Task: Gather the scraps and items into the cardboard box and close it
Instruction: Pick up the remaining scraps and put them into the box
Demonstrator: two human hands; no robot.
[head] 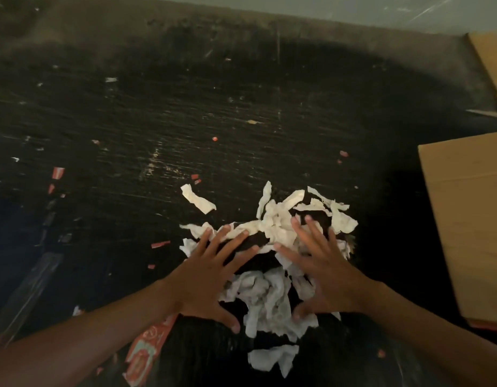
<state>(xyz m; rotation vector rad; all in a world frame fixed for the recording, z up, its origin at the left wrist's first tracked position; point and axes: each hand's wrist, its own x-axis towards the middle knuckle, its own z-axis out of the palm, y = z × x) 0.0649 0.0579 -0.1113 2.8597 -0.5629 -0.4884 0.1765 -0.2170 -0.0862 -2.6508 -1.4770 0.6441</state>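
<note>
Both your hands are flat on the dark scratched table (241, 113), palms down, fingers spread, grasping nothing. Your left hand (211, 277) sits on the left edge of the white paper scraps (269, 291), fingertips on the strips at the far side, thumb pointing right toward the pile's near half. Your right hand (325, 272) lies on the right half of the pile, fingers reaching into the far cluster, thumb pressed on the scraps at the near side. The scraps sit in a loose heap between and under both hands, near centre of the table. One loose white strip (198, 199) lies apart, far-left of the heap; another torn white piece (272, 357) lies just near of it. The cardboard box (470, 224) is at the right edge, well apart from the heap, only its plain brown side in view; can't tell if it's open. A second cardboard panel (490, 60) shows at the far right corner. A red printed wrapper (146, 350) lies under your left forearm at the near edge. Small red bits (160, 244) are scattered over the left and middle of the table.
</note>
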